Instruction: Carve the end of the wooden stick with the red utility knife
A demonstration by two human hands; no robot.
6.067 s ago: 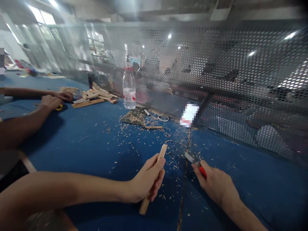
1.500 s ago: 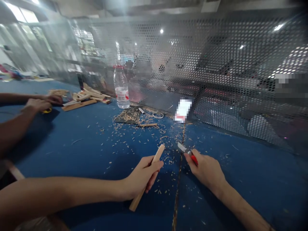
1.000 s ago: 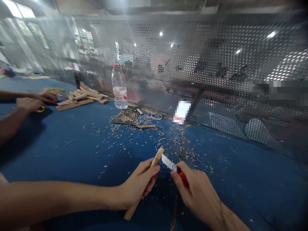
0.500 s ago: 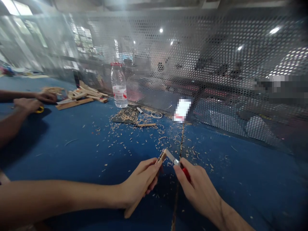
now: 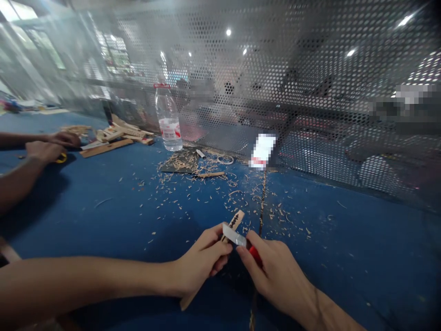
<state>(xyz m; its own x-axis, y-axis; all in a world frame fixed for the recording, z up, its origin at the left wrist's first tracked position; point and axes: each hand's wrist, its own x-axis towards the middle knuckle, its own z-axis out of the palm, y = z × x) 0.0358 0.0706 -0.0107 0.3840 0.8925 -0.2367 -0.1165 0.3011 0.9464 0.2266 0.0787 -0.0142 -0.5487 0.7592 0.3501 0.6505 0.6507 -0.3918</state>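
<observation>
Wooden stick [image 5: 235,220] through left grip [image 5: 203,259]

A blue workbench [image 5: 103,211] is strewn with pale wood shavings [image 5: 275,214]. A plastic water bottle [image 5: 168,122] stands near its back edge, beside a pile of wooden strips [image 5: 120,134].

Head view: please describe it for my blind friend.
A left hand grips a wooden stick while the right hand holds a red-handled knife, its blade at the stick. Wood shavings lie scattered over the blue table, and another person's hands sit at the far left.
</observation>
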